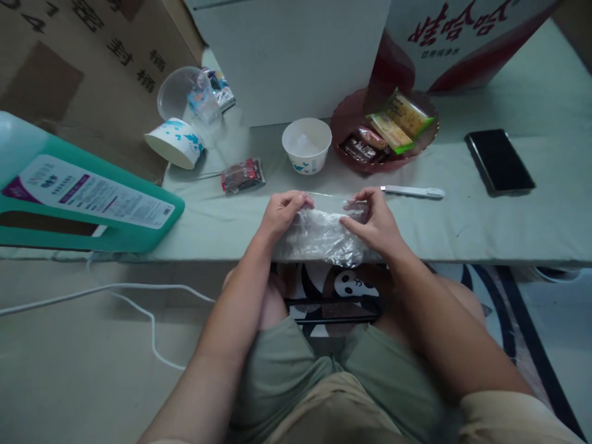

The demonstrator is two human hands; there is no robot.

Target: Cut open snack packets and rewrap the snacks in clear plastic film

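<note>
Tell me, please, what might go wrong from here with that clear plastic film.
The clear plastic film between the left hand and the right hand looks thin and crinkled, so a hard pull might tear it. It also reaches the table's front edge, so it could slip toward the lap if let go. The white knife lies just beside the right hand, so a sideways move might knock it.
</note>
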